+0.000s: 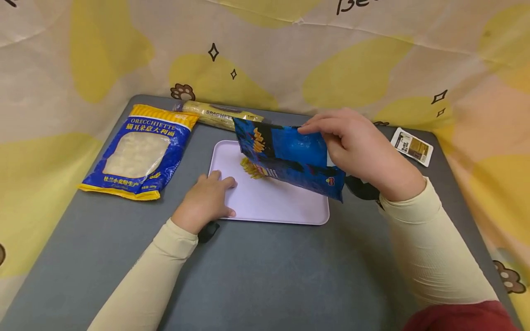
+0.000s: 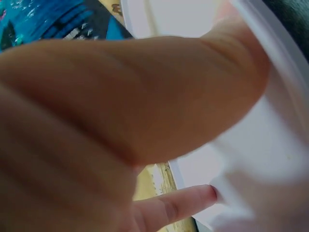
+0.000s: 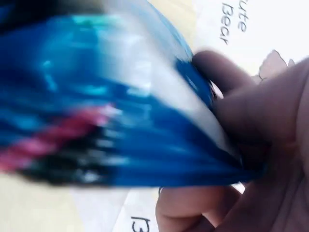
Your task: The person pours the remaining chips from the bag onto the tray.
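Observation:
My right hand grips a blue and black pasta bag by its upper edge. The bag is tilted, its left end lower over a pale lilac tray. Yellow-green short pasta lies on the tray, partly covered by the bag. In the right wrist view, thumb and fingers pinch the blurred, shiny bag. My left hand rests on the tray's left side with its fingers spread. Seen from the left wrist, the thumb reaches the tray's rim and one straight finger touches its surface.
Left of the tray lies a blue and yellow orecchiette bag. Behind the tray is a long spaghetti pack. A small white packet sits at the grey table's right back corner. A patterned cloth hangs behind.

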The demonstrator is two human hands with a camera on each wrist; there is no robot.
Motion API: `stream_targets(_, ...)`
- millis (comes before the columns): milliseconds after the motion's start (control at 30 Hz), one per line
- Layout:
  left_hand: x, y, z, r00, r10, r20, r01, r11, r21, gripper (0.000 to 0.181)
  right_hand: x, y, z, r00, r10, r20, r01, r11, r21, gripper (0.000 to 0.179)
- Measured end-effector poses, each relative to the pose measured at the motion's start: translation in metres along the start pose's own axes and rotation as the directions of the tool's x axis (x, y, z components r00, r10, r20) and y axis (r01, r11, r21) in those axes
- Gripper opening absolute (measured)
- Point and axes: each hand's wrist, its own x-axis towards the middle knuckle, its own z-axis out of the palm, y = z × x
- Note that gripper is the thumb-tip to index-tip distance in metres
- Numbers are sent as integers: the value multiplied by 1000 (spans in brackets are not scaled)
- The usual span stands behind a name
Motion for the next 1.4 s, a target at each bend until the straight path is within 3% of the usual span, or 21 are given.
stream_targets(233, 0, 1, -1, 1000, 8, 5, -8, 1000, 1, 73, -3, 0, 1, 998, 66, 16, -66, 998, 20, 46)
stream_targets(733, 0, 1, -1, 1000, -1, 1, 1, 1000, -4, 72, -7, -1, -7, 996, 83, 39, -81, 995, -52, 45)
stream_targets(1267, -1, 3, -4, 1000, -17, 14, 17, 1000, -4, 73, -16, -1, -14, 999, 48, 10, -47, 996, -78, 46)
stream_targets(1400, -1, 2, -2, 1000, 0, -8, 0, 1000, -4, 73, -17, -3, -20, 999, 36, 1, -36, 996, -87, 44)
